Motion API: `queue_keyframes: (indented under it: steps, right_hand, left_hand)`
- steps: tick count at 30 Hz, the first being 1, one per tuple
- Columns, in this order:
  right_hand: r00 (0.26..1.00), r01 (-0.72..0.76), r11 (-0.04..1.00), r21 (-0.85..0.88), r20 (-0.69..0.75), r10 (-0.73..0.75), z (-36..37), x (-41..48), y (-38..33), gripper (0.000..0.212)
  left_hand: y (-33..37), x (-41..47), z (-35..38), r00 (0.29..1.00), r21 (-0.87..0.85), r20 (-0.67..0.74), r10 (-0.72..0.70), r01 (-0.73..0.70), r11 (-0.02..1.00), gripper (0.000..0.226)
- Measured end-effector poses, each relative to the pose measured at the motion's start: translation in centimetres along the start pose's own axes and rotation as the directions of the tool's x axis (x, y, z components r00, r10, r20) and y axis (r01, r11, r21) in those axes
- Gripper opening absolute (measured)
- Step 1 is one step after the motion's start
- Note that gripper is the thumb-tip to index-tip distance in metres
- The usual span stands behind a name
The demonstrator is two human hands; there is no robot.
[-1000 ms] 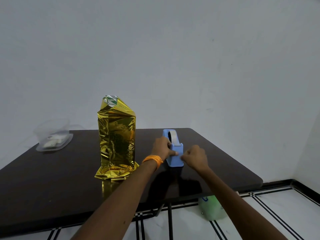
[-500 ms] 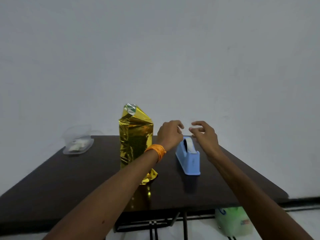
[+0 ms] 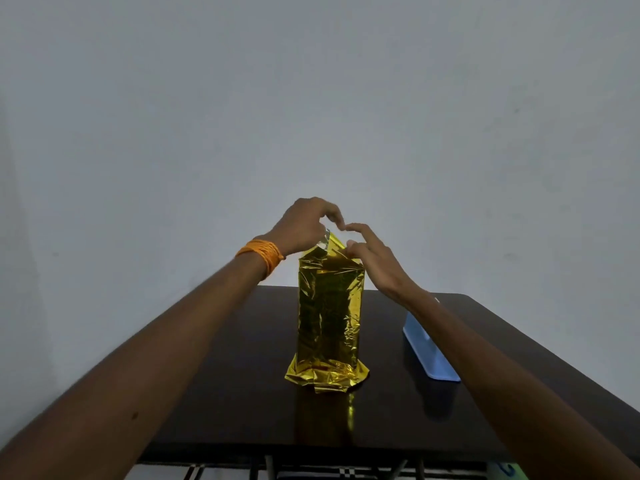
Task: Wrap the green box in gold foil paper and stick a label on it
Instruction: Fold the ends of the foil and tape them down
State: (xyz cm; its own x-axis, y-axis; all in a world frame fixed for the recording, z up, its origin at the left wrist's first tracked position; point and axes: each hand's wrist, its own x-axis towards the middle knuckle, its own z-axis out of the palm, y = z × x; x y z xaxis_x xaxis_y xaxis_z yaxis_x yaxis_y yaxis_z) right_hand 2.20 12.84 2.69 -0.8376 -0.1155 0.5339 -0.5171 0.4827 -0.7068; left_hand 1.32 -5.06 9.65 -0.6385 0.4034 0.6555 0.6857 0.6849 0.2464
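The box stands upright in the middle of the dark table (image 3: 225,393), fully covered in crinkled gold foil (image 3: 329,313); no green shows. The foil flares out at the base and rises to a folded peak on top. My left hand (image 3: 304,226), with an orange thread band at the wrist, curls over the peak from the left. From the right, my right hand (image 3: 377,261) reaches in with its thumb pressed on the top fold. The fingertips of both hands meet just above the peak. I cannot make out any tape between them.
A light blue tape dispenser (image 3: 426,351) lies to the right of the box, partly hidden by my right forearm. A green object (image 3: 509,471) peeks out below the table's front right edge. A plain grey wall stands behind.
Both hands left the tape dispenser, rose, and moved left to the foil peak. The view shifted, so the box is now centred and the plastic container at the left is out of view.
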Motion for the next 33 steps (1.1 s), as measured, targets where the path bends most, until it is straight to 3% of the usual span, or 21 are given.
queue_keyframes:
  steps: [5,10,14,16,18,20,23,27,29,33]
  right_hand:
    - [0.999,-0.011,0.999,-0.036,-0.031,0.01,0.8,0.2,1.3,0.031]
    - [0.999,0.013,0.998,-0.056,-0.037,-0.015,0.5,0.0,1.4,0.033]
    - [0.999,0.015,0.999,-0.053,-0.043,-0.017,0.5,0.0,1.9,0.035]
    - [0.998,0.014,0.998,-0.055,-0.054,-0.017,0.7,0.1,2.1,0.037]
    - [0.998,0.021,0.999,-0.05,-0.058,-0.024,0.9,0.1,2.1,0.039]
    - [0.998,0.027,0.999,-0.041,-0.059,-0.029,1.0,0.1,2.1,0.045]
    - [0.998,0.011,1.0,-0.02,-0.063,-0.012,1.0,0.1,2.0,0.053]
    - [0.998,0.011,1.0,-0.004,-0.062,-0.011,1.0,0.0,2.1,0.051]
    - [0.998,0.013,1.0,-0.002,-0.058,-0.013,1.1,0.0,2.1,0.049]
    - [0.998,0.007,1.0,0.004,-0.067,-0.006,1.0,-0.1,1.9,0.046]
  left_hand:
    - [-3.6,-0.3,0.2,0.97,0.178,0.245,-0.013,-0.032,0.984,0.042]
    - [-4.2,1.1,0.1,0.986,0.18,0.167,-0.001,-0.03,0.983,0.022]
    - [-4.0,2.2,-0.6,0.986,0.175,0.164,0.009,-0.038,0.984,0.025]
    - [-4.2,1.9,-0.5,0.994,0.064,0.106,-0.04,0.033,0.997,0.023]
    - [-4.6,1.3,-0.3,0.991,-0.192,-0.005,-0.132,0.129,0.973,0.021]
    - [-5.0,0.8,-0.4,0.959,-0.428,-0.126,-0.252,0.177,0.886,0.022]
    - [-6.3,-0.4,0.2,0.875,-0.593,-0.245,-0.417,0.205,0.779,0.021]
    - [-7.9,-3.9,3.1,0.789,-0.749,-0.13,-0.6,0.318,0.581,0.01]
    - [-7.8,-5.4,4.5,0.81,-0.778,-0.018,-0.587,0.357,0.517,0.01]
    - [-6.9,-5.7,6.1,0.875,-0.766,0.059,-0.481,0.348,0.54,0.016]
